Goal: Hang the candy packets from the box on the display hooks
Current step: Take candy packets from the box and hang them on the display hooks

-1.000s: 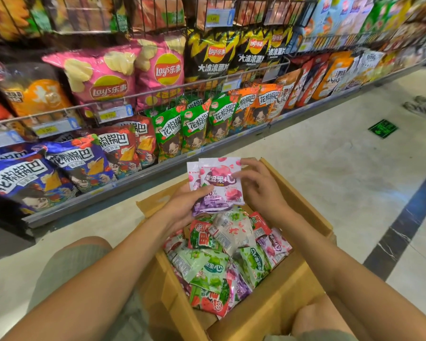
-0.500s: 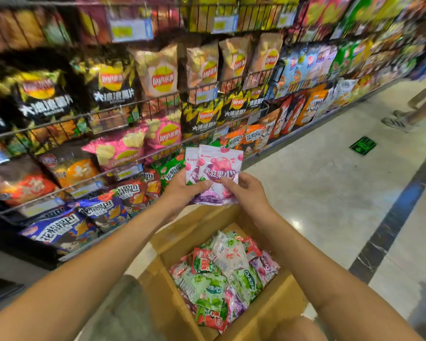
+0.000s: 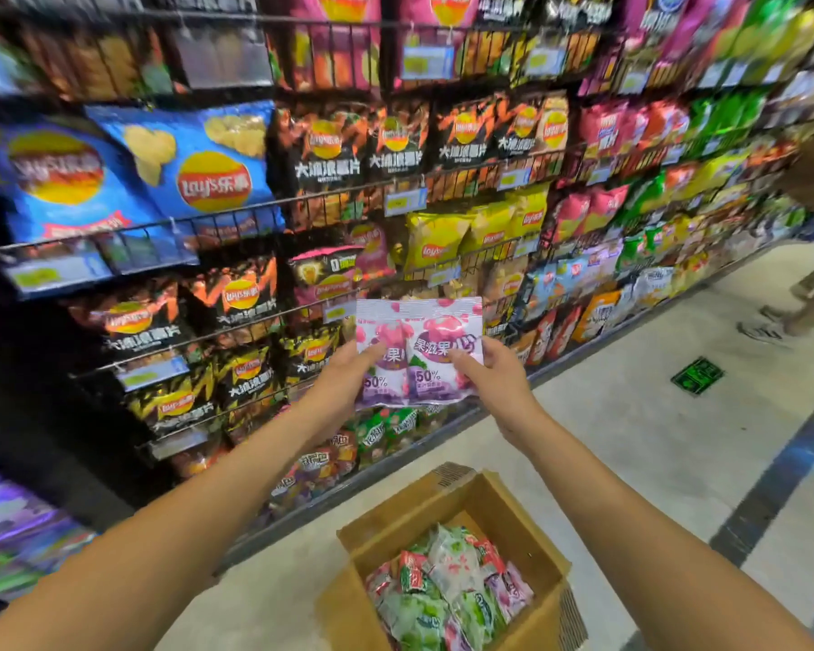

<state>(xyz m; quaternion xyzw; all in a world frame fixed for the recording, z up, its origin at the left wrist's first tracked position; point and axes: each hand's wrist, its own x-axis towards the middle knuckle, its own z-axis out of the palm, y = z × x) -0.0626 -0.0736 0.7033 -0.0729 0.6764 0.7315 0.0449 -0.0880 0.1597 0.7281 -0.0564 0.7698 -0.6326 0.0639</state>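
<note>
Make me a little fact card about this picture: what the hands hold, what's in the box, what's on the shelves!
Left hand: grips the pink candy packets from the left
Right hand: pinches them from the right
Packets held: two, side by side, in front of the shelves
Box: open, on the floor, holding mixed packets, green, red and pink
Shelves: wire racks full of crisp bags
Hooks: none plainly visible

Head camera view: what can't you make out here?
- Display hooks: none identifiable in the head view; motion blur and chip bags hide them.
- Price tags: print blurred.
- Held candy packets: any behind the front two hidden.
- Box: deeper contents buried; near corner cut off by the frame.
</note>
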